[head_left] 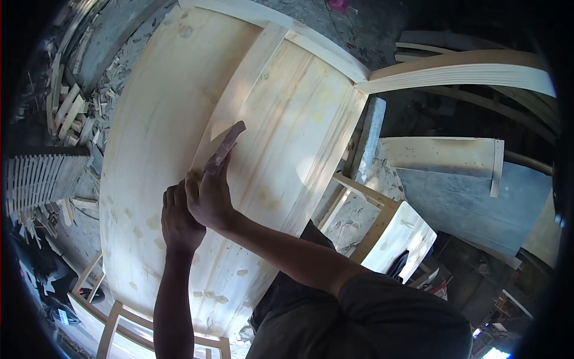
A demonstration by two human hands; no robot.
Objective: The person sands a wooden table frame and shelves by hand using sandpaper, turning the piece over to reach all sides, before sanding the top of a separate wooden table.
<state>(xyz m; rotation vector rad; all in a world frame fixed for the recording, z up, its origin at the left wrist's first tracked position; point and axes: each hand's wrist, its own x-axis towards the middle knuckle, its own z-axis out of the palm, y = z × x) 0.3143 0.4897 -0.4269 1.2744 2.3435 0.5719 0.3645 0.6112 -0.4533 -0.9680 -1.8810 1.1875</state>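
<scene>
Gripping a dark reddish-brown strip, the right hand has it by the raised rail on that big pale wood panel, well in from the edges. Left hand is curled up touching the right one, can't tell if it's grasping anything. Wood scraps lie past the panel's left edge.

We cannot see the palms of the left grip and right grip. The bottom edge cuts off the left forearm; we find the pink thing too small to tell.
</scene>
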